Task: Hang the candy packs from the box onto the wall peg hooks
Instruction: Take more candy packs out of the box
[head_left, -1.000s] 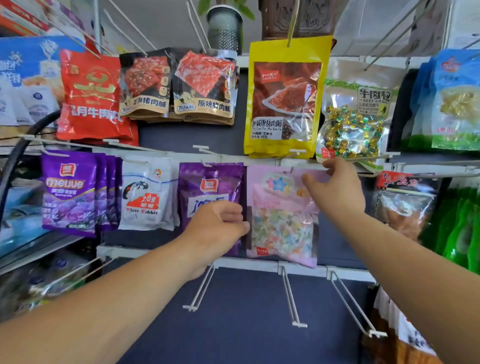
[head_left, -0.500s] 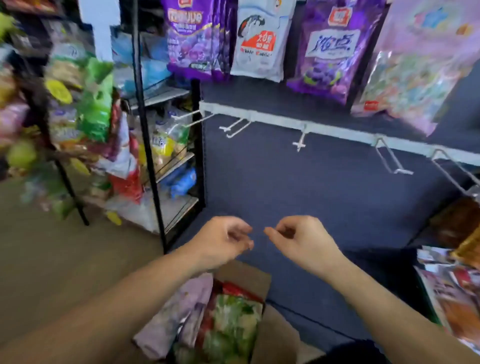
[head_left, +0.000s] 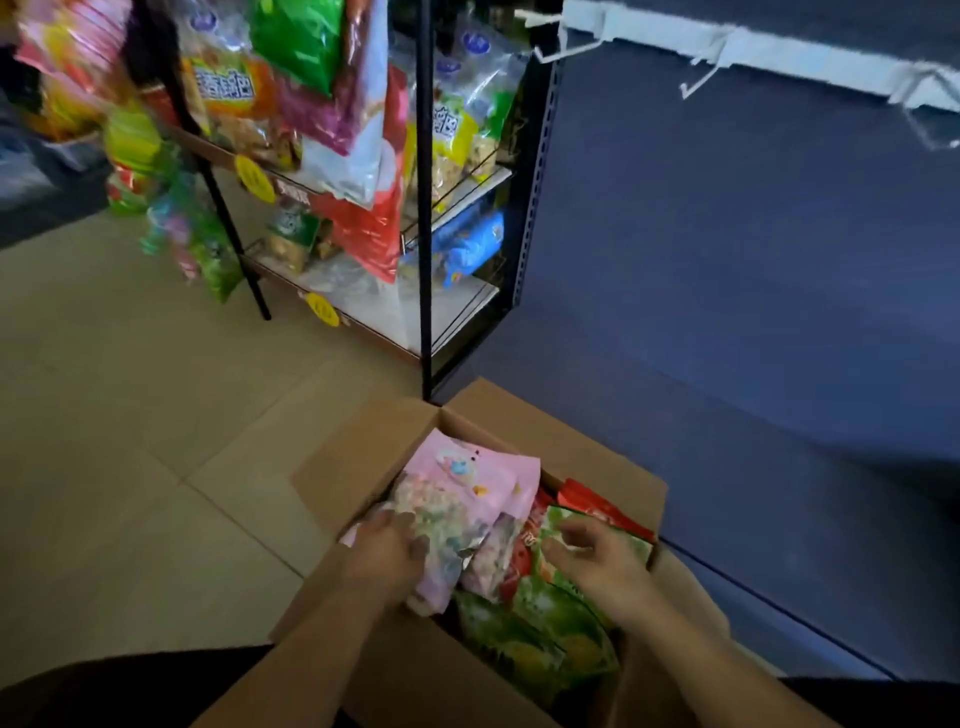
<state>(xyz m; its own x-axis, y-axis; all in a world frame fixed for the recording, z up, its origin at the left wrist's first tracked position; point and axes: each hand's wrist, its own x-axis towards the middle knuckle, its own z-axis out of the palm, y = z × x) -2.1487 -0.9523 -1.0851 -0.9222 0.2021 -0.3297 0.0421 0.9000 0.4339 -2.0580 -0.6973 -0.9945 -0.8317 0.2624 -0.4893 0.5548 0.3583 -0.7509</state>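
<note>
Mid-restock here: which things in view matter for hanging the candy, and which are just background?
Job:
- cardboard box
- pink candy pack, with the left hand on it
- green packs by the right hand
- red pack
- wall peg hooks

Background:
- black shelf rack of snack bags
- blue pack on it
- yellow price tags
- tiled floor
</note>
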